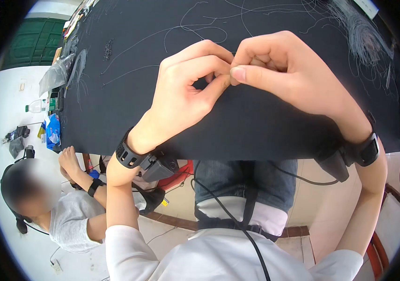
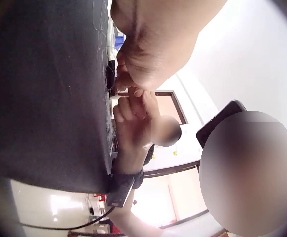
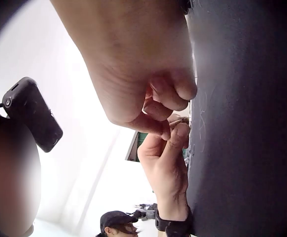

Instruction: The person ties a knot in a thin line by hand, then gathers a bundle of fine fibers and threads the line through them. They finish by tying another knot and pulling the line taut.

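Note:
Over the black table, my left hand (image 1: 183,86) and right hand (image 1: 289,72) meet at their fingertips. Thumb and index finger of each are pinched together, and the right hand's other fingers curl in toward the palm. A thin pale strand (image 1: 132,72) runs across the tabletop and disappears behind the left hand. Another strand (image 1: 244,18) passes behind the right hand. Whatever lies between the fingertips is a fine strand at most, mostly hidden by the fingers. In the right wrist view, the left thumb (image 3: 179,136) touches the right fingertips.
A large tangled bundle of strands (image 1: 363,37) lies at the far right of the black table (image 1: 265,126). At the left edge are a plastic bag (image 1: 55,75), a bottle (image 1: 35,106) and a blue packet (image 1: 53,129). Another person (image 1: 76,220) sits at the left.

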Demonstrator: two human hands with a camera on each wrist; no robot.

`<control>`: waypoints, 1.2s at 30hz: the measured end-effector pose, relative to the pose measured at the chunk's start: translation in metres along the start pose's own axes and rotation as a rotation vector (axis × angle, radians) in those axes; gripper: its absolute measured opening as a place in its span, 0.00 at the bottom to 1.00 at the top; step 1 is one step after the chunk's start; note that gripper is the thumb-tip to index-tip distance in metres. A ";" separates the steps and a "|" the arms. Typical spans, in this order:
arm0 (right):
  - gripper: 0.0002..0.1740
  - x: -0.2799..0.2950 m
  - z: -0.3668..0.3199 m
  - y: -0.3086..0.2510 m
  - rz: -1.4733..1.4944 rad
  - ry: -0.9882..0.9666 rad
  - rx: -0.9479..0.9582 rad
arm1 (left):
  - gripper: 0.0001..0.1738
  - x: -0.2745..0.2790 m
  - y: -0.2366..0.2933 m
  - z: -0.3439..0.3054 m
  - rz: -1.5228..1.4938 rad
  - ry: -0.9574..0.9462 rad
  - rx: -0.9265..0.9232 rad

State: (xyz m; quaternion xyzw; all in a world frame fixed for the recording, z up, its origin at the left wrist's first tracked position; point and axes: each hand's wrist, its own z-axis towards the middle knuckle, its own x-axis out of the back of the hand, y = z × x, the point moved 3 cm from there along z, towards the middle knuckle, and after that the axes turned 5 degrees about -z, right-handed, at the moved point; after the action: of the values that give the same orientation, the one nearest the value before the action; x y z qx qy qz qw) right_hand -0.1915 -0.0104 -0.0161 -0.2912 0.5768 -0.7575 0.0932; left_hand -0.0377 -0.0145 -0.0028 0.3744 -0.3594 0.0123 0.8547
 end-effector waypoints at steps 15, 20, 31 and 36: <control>0.12 0.005 0.000 0.007 0.126 0.006 -0.153 | 0.06 -0.003 0.000 0.000 -0.034 -0.001 -0.032; 0.11 0.008 0.001 0.010 0.191 0.034 -0.233 | 0.06 -0.003 -0.001 0.000 -0.032 -0.016 -0.051; 0.12 0.014 0.000 0.019 0.242 0.139 -0.379 | 0.05 -0.003 0.001 -0.001 -0.028 -0.029 -0.017; 0.12 0.016 0.000 0.019 0.219 0.152 -0.352 | 0.04 -0.001 -0.001 -0.001 -0.035 -0.040 0.027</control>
State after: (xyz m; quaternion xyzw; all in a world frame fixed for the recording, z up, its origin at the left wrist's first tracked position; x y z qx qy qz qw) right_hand -0.2081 -0.0242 -0.0284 -0.1804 0.7338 -0.6502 0.0789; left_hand -0.0374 -0.0149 -0.0046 0.3925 -0.3695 -0.0052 0.8423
